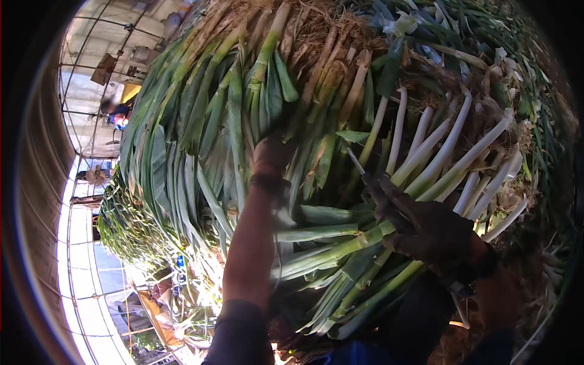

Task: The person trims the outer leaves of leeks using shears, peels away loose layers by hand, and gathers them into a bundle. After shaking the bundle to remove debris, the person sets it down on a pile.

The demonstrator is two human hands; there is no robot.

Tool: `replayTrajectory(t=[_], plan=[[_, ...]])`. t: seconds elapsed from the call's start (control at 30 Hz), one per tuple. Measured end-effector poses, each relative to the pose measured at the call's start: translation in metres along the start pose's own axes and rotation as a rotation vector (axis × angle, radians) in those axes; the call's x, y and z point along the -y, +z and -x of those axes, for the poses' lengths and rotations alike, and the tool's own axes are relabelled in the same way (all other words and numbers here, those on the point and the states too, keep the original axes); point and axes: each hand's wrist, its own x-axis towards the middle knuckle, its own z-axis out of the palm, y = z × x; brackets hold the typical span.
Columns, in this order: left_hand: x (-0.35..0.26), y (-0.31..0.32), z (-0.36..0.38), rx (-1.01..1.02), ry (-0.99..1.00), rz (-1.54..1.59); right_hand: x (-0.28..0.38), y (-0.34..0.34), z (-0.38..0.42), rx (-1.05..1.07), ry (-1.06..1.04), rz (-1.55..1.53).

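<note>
Large green onions (255,91) with long green leaves and brown roots lie in a big pile before me. My left hand (277,149), in a dark glove, reaches in among the leaves; it is blurred and its fingers are hidden. My right hand (429,222), also in a dark glove, is closed around a small knife (355,160), whose thin blade points up and left. Peeled green onions (450,137) with white stems lie just beyond and to the right of this hand. More green leaves (340,258) fan out below, between my two arms.
Another heap of greens (131,228) lies at the left, beside a metal-framed plastic wall (85,255). Another person (115,112) is far off at the upper left. Loose peelings and roots (517,146) lie along the right side.
</note>
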Motion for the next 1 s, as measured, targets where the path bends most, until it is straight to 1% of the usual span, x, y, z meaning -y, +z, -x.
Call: replayTrajectory(t=[0.07,0.1,0.17,0.2,0.27,0.3,0.37,0.43,0.47,0.53,0.57,0.67,0.7,0.8,0.9,0.97,1.0], plan=[[0.008,-0.007,-0.006,0.061,0.096,0.021,0.011,0.001,-0.005,0.076,0.029,0.079],[0.012,-0.01,-0.008,0.107,0.05,0.169,0.015,0.0,-0.009,0.049,0.039,0.049],[0.016,-0.013,-0.002,0.119,0.194,0.325,0.02,-0.004,-0.016,-0.01,0.062,-0.012],[0.018,-0.015,0.001,0.124,0.267,0.402,0.021,0.0,-0.018,0.01,0.024,-0.028],[0.034,-0.007,0.0,0.151,0.391,0.121,0.025,0.008,-0.021,0.052,-0.051,-0.056],[0.042,-0.001,-0.004,0.163,0.456,-0.018,0.032,0.008,-0.022,0.054,-0.023,0.013],[0.029,-0.01,0.007,0.222,0.336,-0.034,0.045,0.009,-0.022,0.072,0.038,0.147],[-0.022,-0.056,0.036,0.298,-0.026,0.205,0.03,0.014,-0.023,0.003,-0.029,0.064],[-0.029,-0.058,0.044,0.295,-0.043,0.26,0.025,0.017,-0.024,-0.032,-0.065,0.021],[-0.035,-0.054,0.061,0.297,-0.084,0.37,0.027,0.025,-0.021,0.056,-0.098,-0.026],[-0.038,-0.047,0.065,0.27,-0.045,0.347,0.029,0.028,-0.02,0.097,-0.112,-0.049],[-0.045,-0.038,0.066,0.27,-0.057,0.25,0.012,0.034,-0.042,-0.077,-0.102,0.07],[-0.045,-0.036,0.067,0.257,-0.074,0.299,0.012,0.032,-0.043,-0.085,-0.078,0.027],[-0.035,-0.023,0.079,0.215,-0.141,0.401,0.024,0.037,-0.032,0.076,-0.12,-0.028],[-0.039,-0.011,0.081,0.133,-0.119,0.454,0.014,0.041,-0.058,-0.02,-0.082,-0.006],[-0.036,-0.013,0.087,0.066,-0.081,0.496,0.003,0.055,-0.064,-0.087,-0.184,-0.049],[-0.034,-0.012,0.088,0.063,-0.107,0.492,-0.001,0.061,-0.066,-0.118,-0.234,-0.073]])
